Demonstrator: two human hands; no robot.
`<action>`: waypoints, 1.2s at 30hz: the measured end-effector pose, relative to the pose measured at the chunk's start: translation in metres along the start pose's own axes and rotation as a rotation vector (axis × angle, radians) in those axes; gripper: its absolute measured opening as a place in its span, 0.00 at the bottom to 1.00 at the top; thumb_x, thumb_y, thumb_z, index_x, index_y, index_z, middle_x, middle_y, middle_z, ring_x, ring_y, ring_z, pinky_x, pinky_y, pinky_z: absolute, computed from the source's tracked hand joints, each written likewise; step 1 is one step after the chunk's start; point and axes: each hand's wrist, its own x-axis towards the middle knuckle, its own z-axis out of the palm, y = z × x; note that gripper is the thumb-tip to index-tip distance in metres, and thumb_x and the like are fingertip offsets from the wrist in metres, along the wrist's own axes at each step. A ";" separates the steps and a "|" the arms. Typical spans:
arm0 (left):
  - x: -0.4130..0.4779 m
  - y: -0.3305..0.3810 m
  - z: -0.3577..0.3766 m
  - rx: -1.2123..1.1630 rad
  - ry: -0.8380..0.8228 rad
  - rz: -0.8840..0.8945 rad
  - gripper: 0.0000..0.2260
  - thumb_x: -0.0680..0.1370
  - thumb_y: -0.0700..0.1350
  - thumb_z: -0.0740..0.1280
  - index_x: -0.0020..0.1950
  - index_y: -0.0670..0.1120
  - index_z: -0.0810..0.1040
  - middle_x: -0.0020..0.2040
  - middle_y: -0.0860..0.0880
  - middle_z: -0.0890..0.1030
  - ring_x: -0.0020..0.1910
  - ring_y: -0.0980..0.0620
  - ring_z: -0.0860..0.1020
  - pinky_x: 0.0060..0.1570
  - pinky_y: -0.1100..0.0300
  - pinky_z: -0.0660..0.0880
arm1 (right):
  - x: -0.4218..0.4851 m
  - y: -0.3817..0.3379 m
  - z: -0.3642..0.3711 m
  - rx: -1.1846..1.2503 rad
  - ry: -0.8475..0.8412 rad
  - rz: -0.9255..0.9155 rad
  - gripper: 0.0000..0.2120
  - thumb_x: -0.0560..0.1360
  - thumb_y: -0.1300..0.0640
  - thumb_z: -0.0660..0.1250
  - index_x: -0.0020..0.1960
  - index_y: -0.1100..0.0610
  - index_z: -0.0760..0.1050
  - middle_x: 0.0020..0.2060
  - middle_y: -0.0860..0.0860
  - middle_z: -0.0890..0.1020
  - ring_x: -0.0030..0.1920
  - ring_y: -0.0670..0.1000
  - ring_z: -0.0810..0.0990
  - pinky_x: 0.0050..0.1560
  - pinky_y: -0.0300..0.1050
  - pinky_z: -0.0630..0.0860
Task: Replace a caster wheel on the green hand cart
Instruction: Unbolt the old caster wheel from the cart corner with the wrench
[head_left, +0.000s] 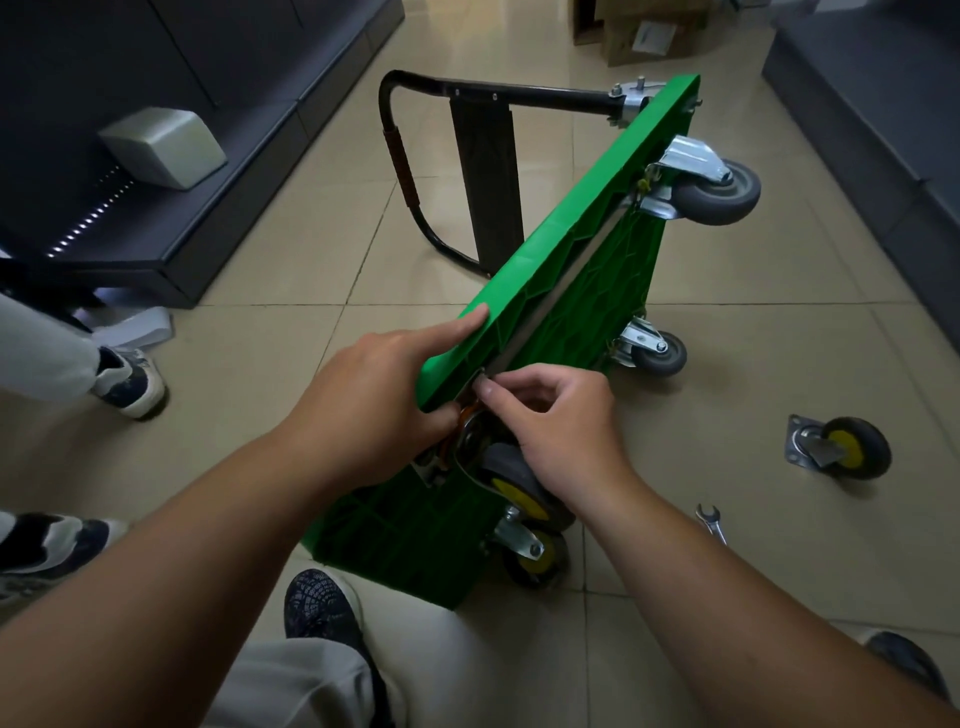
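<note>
Green plastic fills the middle of the view: the cart (545, 270) stands on its long edge on the tiled floor (270, 332), ribbed underside turned to the right, black handle (410, 171) folded out on the far side. At the cart's near corner the left hand (384, 395) presses on the top edge, fingers (462, 322) laid flat along it. Just right of it, touching the same corner, the right hand (561, 426) pinches something small against the metal strip there; what it is I cannot tell. Below the hands, two yellow-hubbed casters (524, 499) sit against the cart's underside. Two grey casters (717, 189) are mounted at the cart's far end. Right of the cart, well apart from it, a loose caster (841, 447) with a yellow hub lies on the floor. Between that and the cart's near end lies a wrench (710, 522).
</note>
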 end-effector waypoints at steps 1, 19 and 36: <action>-0.001 0.001 0.001 0.003 0.011 0.001 0.37 0.76 0.52 0.74 0.78 0.72 0.60 0.51 0.51 0.83 0.32 0.57 0.70 0.34 0.60 0.67 | 0.000 -0.001 0.000 -0.006 0.007 -0.014 0.04 0.73 0.53 0.79 0.43 0.53 0.86 0.36 0.45 0.87 0.38 0.43 0.86 0.39 0.35 0.79; 0.003 0.011 0.002 0.009 0.063 -0.048 0.32 0.77 0.54 0.72 0.77 0.71 0.63 0.39 0.54 0.73 0.33 0.52 0.66 0.36 0.57 0.62 | 0.003 -0.005 -0.001 -0.020 0.007 -0.093 0.06 0.71 0.57 0.80 0.45 0.50 0.85 0.38 0.45 0.87 0.38 0.44 0.85 0.41 0.42 0.82; 0.004 0.008 0.005 0.021 0.103 -0.040 0.32 0.75 0.57 0.72 0.76 0.72 0.65 0.36 0.55 0.72 0.28 0.59 0.66 0.30 0.64 0.60 | 0.001 -0.002 -0.002 -0.002 0.019 -0.045 0.05 0.72 0.52 0.80 0.44 0.50 0.85 0.37 0.46 0.87 0.39 0.46 0.86 0.42 0.42 0.83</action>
